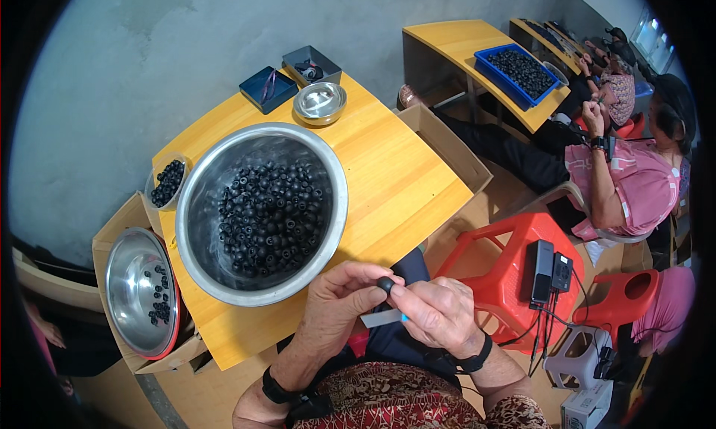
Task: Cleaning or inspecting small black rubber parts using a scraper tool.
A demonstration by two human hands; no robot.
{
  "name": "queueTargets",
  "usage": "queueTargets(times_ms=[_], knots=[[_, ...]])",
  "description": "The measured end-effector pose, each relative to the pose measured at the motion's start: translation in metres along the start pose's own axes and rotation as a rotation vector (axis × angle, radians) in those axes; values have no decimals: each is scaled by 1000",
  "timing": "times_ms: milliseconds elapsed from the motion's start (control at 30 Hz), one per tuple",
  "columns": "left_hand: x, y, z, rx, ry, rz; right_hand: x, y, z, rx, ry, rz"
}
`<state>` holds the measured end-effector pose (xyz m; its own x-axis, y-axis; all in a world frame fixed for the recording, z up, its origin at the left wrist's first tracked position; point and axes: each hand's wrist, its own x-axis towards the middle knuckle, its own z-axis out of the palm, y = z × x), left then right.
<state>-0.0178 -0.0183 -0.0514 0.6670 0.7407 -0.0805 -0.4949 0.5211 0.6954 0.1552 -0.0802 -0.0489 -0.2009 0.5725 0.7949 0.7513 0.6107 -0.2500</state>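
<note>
Fingers of the left hand (337, 306) are pinched on a black ball (385, 283) near the steel bowl (203, 186); the right hand (441, 313) is curled against it, hold unclear. Likely light, stiff, slippery: best gripped across its sides.

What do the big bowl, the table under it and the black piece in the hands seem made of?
Bowl: metal, probably steel; silvery, satin, with blurred reflections.
Table: wood or wood-look laminate; yellow, streaked like grain, faintly glossy.
Piece: smooth, dark, perhaps plastic or rubber; too small to tell.
</note>
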Motion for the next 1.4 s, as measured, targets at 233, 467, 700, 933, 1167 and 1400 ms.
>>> queueTargets(times_ms=[233,467,700,933,1167,1400], knots=[[0,-4,-4,4,0,19,-2,-1,3,29,-6,70],[2,-1,1,165,-54,144,-1,-3,7,194,125,304],[-1,-4,2,360,2,223,-2,-3,10,455,198,545],[3,-3,7,505,55,247,-9,-6,16,682,190,781],[0,-1,1,635,77,277,-8,-10,26,803,241,864],[-36,45,-25,519,285,377,-8,-9,25,812,273,930]])
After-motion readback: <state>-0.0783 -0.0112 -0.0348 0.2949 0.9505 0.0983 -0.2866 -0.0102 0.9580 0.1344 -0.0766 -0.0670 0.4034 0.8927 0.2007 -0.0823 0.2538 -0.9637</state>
